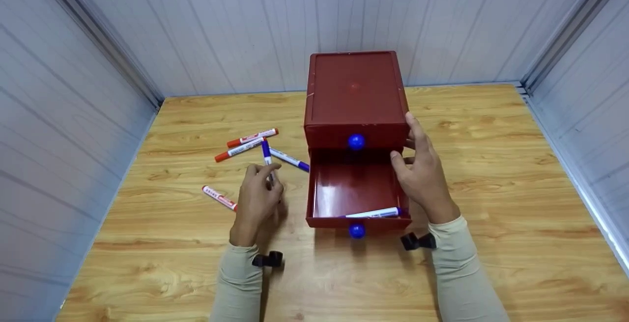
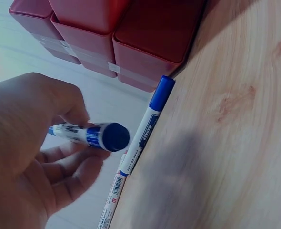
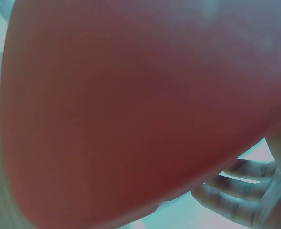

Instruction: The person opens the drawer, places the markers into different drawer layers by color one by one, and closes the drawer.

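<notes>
My left hand [image 1: 256,199] pinches a blue-capped marker [image 2: 100,136] between thumb and fingers, just above the table. Beyond it, another blue-capped marker [image 1: 290,159] and two red-capped markers [image 1: 253,138] lie on the wood, and a third red marker [image 1: 218,197] is partly hidden by the hand. To the right stands a dark red drawer cabinet [image 1: 356,86]; its lower drawer [image 1: 354,184] is pulled out, with a blue-capped marker [image 1: 373,213] lying along its front wall. My right hand [image 1: 426,179] rests at the cabinet's right side, fingers extended, thumb by the drawer's side edge.
Blue round knobs [image 1: 356,141] sit on the upper and lower drawer fronts. Pale panelled walls [image 1: 236,27] enclose the wooden table [image 1: 511,189] at the back and both sides. A small black mount [image 1: 269,259] is worn on each sleeved wrist.
</notes>
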Motion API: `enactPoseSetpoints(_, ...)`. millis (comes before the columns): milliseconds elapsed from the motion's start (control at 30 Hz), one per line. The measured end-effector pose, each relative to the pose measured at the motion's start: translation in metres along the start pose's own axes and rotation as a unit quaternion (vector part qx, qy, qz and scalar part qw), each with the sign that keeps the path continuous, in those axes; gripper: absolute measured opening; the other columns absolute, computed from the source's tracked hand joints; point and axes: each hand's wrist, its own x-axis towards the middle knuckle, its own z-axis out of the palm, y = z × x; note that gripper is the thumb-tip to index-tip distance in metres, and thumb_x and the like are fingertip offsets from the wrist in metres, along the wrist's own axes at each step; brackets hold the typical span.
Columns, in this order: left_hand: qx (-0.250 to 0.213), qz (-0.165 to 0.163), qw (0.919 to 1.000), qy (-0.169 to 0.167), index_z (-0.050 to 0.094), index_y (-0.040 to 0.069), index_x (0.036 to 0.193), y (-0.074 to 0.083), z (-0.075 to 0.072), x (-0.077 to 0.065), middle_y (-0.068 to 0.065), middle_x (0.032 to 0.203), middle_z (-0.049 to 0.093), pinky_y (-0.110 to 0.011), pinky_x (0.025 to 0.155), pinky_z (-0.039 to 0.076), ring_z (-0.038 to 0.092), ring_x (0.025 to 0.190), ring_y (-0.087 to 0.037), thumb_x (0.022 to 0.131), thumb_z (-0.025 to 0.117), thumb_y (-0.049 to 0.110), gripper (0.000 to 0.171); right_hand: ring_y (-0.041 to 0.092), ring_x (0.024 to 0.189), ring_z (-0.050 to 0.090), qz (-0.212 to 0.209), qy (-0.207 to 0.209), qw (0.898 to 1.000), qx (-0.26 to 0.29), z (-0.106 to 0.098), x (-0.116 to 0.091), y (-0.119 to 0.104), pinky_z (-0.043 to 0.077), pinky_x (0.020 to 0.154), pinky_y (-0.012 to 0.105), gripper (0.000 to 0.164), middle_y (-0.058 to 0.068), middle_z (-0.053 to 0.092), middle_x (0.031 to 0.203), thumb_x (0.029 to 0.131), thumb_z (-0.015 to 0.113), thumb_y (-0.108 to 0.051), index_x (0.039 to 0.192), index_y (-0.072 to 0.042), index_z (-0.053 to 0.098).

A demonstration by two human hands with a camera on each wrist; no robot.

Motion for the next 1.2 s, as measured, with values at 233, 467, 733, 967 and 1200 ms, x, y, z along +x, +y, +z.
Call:
enactPoseSetpoints(233,-0.026,0.042,0.9975,0.052,0.071,0.006,0.119,0.000,0.002,0.003,-0.015,0.106,0.056,-0.032,0.063,0.053,0.063,0.077,-0.022,0.087,0.066,0.000,0.032,0.030,0.121,0.056,-0.002,-0.003,1.000,-0.004,0.000,0.001,-0.001,0.057,0.078,0.049,0.080,0.011,0.043,0.149,0.096,0.060,-0.004,0.160,-0.030,0.021)
enactPoseSetpoints(467,-0.043,0.086,0.9923,0.078,0.072,0.006,0.116,0.001,0.002,0.003,-0.012,0.103,0.055,-0.026,0.054,0.052,0.065,0.078,-0.016,0.088,0.067,-0.002,0.030,0.031,0.121,0.056,-0.001,-0.007,1.000,-0.005,0.000,0.003,-0.001,0.057,0.078,0.050,0.080,0.011,0.041,0.150,0.096,0.060,-0.005,0.160,-0.030,0.020)
enactPoseSetpoints(733,-0.064,0.138,0.9841,0.092,0.072,0.008,0.110,0.008,-0.003,0.003,-0.011,0.105,0.058,-0.036,0.055,0.053,0.064,0.086,-0.016,0.087,0.065,-0.005,0.027,0.030,0.121,0.056,0.002,-0.007,1.000,-0.007,0.000,0.003,-0.002,0.057,0.079,0.049,0.081,0.010,0.043,0.149,0.096,0.060,-0.004,0.160,-0.031,0.020)
enactPoseSetpoints(967,-0.053,0.182,0.9775,0.092,0.073,0.008,0.110,0.023,-0.013,0.002,-0.010,0.110,0.060,-0.031,0.057,0.053,0.060,0.092,-0.016,0.087,0.066,-0.004,0.027,0.029,0.120,0.056,0.009,0.000,1.000,-0.007,-0.001,0.001,-0.002,0.057,0.079,0.049,0.081,0.012,0.045,0.145,0.095,0.061,-0.003,0.160,-0.031,0.020)
enactPoseSetpoints(1200,-0.064,0.209,0.9706,0.100,0.074,0.009,0.111,0.039,-0.020,-0.001,-0.010,0.109,0.060,-0.032,0.057,0.053,0.062,0.090,-0.019,0.087,0.067,-0.005,0.028,0.029,0.119,0.057,0.009,0.004,1.000,0.001,0.001,0.000,0.000,0.057,0.078,0.048,0.082,0.011,0.047,0.144,0.094,0.062,-0.003,0.160,-0.031,0.022)
